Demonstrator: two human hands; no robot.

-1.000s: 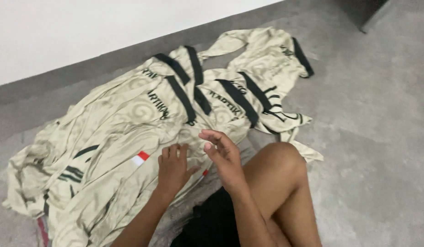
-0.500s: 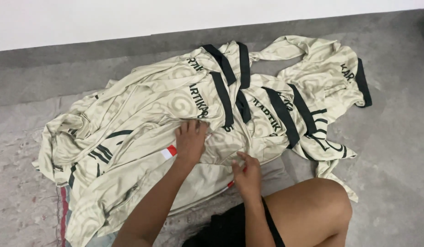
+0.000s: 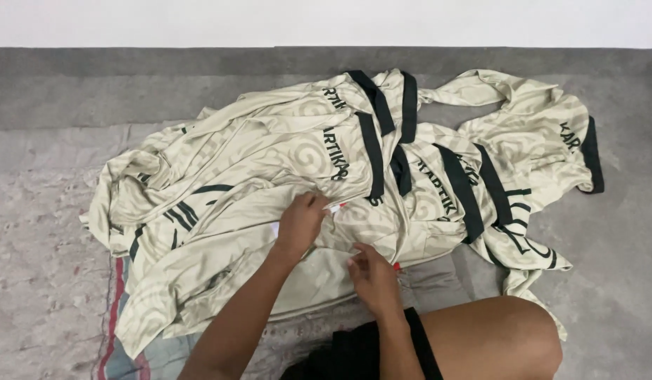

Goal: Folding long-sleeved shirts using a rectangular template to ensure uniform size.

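Observation:
A heap of cream shirts [image 3: 269,162] with swirl patterns and black stripes lies spread on the floor in front of me. My left hand [image 3: 299,224] rests on the top shirt near a small red and white patch [image 3: 334,207], its fingers pinching the cloth there. My right hand [image 3: 370,276] grips the lower edge of the same shirt, close to my bare knee [image 3: 505,334]. Both hands are closed on fabric, a short way apart.
The shirts lie partly on a thin mat with a red edge [image 3: 117,295] over a grey mottled floor [image 3: 37,232]. A grey step [image 3: 129,84] and a white wall [image 3: 199,21] run along the far side. More shirts [image 3: 537,134] trail to the right.
My view has shifted so the heap sits more centred. The left hand slid right toward the red and white patch. The right hand dropped from raised to gripping the shirt's lower edge.

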